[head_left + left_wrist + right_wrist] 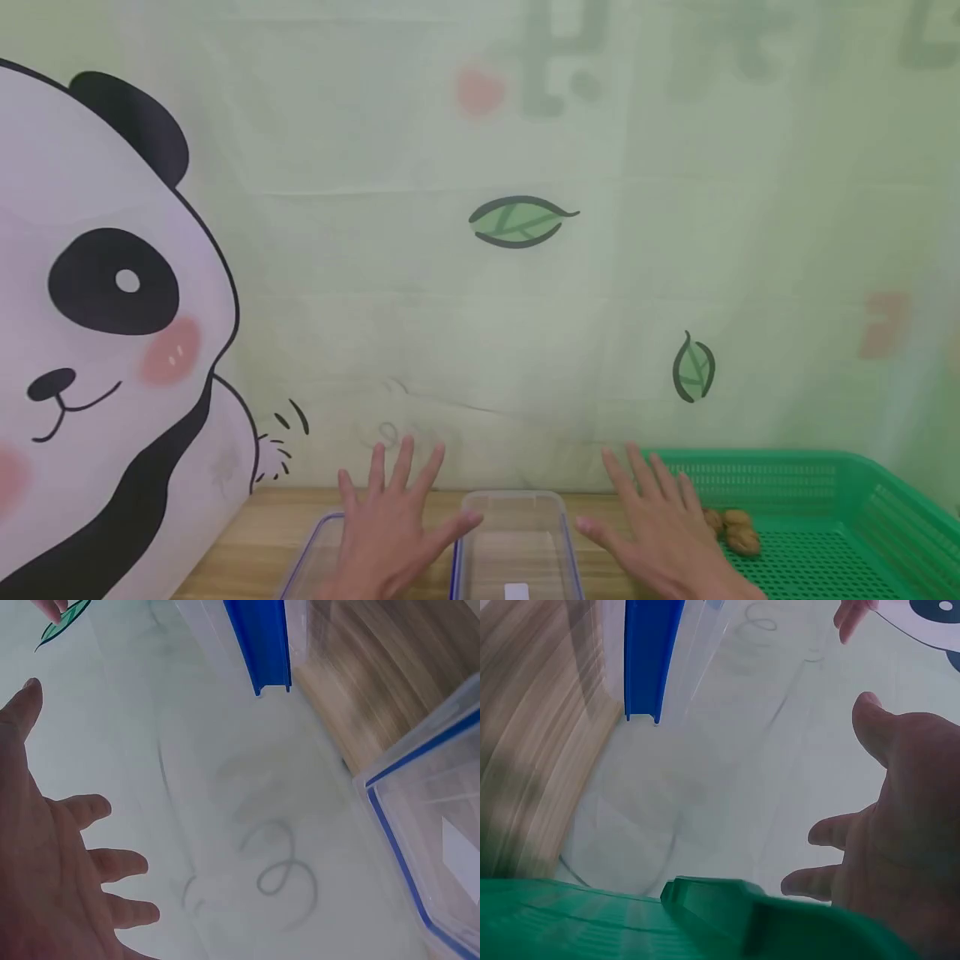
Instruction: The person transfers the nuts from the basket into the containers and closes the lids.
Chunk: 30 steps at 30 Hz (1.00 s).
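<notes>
My left hand [386, 533] is held up with its fingers spread, above a clear plastic piece with a blue edge [311, 546]. Between the two hands stands a clear plastic box [517, 502] with blue sides and a white label at its near end. My right hand [663, 533] is also raised, fingers spread and holding nothing, beside the green basket [810, 458]. Several walnuts [742, 540] lie in that basket, partly hidden behind the right hand. In the left wrist view the blue-edged plastic piece [373, 796] shows a white patch, and the box's blue side [262, 645] hangs into view from the top.
A wooden table [247, 533] carries all of this. Right behind it hangs a pale green cloth backdrop [360, 250] printed with a panda [202, 250] and leaves. The basket's raised wall [712, 915] stands close by the right hand.
</notes>
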{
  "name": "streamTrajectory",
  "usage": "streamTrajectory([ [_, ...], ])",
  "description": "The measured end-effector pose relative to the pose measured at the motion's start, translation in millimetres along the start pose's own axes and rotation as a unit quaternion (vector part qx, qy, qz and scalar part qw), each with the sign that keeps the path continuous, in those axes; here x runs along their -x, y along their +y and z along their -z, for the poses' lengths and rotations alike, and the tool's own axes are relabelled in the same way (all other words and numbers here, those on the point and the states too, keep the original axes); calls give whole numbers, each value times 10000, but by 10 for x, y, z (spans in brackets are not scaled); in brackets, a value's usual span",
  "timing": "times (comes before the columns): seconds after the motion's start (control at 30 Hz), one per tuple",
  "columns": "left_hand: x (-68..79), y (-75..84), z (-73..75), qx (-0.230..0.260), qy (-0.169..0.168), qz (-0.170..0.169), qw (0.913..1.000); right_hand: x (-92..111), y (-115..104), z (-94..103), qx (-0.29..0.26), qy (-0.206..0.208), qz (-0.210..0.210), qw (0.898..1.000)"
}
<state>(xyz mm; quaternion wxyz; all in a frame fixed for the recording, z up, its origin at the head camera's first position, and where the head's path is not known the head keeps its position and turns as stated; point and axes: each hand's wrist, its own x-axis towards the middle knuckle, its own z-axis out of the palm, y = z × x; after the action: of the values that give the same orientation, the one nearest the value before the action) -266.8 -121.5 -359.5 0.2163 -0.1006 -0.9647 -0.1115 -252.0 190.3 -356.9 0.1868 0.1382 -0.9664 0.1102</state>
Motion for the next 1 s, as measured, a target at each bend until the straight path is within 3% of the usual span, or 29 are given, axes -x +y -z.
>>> streamTrajectory([
  [0.37,-19,23,-86,152,27,61,9999,53,34,148,231,158,227,9994],
  [0.57,-40,25,-113,317,59,102,9994,56,76,307,-52,-4,271,9996],
  [0.8,-51,26,-138,1048,-140,136,9943,17,171,538,-33,-16,474,9989],
  [1.0,-36,13,-175,1974,-370,422,9787,-28,265,784,-673,-126,538,9962],
])
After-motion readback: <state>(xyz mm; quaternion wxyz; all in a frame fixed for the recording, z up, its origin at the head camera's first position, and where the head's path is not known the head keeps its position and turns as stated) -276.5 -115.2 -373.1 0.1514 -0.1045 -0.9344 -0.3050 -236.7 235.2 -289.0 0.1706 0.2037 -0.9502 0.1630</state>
